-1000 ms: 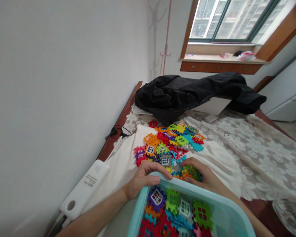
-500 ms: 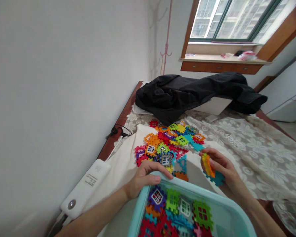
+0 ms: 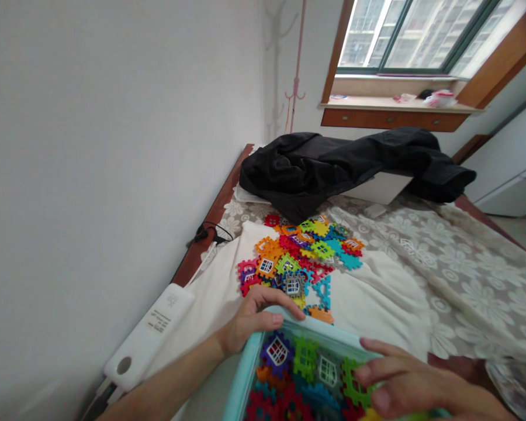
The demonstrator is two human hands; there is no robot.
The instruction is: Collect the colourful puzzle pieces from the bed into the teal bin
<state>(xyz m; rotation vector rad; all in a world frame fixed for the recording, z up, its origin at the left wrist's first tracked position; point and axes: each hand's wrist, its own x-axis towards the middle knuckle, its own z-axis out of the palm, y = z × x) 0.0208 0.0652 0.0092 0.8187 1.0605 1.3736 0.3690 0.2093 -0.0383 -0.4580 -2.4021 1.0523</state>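
A light-blue plastic bin at the bottom holds toothed building pieces in purple, green, grey, red and blue. My left hand is closed round its far left corner, thumb on the rim. Over the right part of the bin is my right hand, slightly blurred, its fingers apart and no piece visible between them. A yellow piece shows just under those fingers, beside a green window piece. Beyond the bin, a pile of similar colourful building pieces lies on the white cloth.
The white cloth covers part of a bed with a grey floral cover. Black clothing lies across the back over a pale flat box. A white power device with a cable lies at left by the wall.
My right hand has moved from above the white cloth down over the bin. The yellow, orange and teal pieces it held no longer show in its fingers. My left hand stays on the rim.
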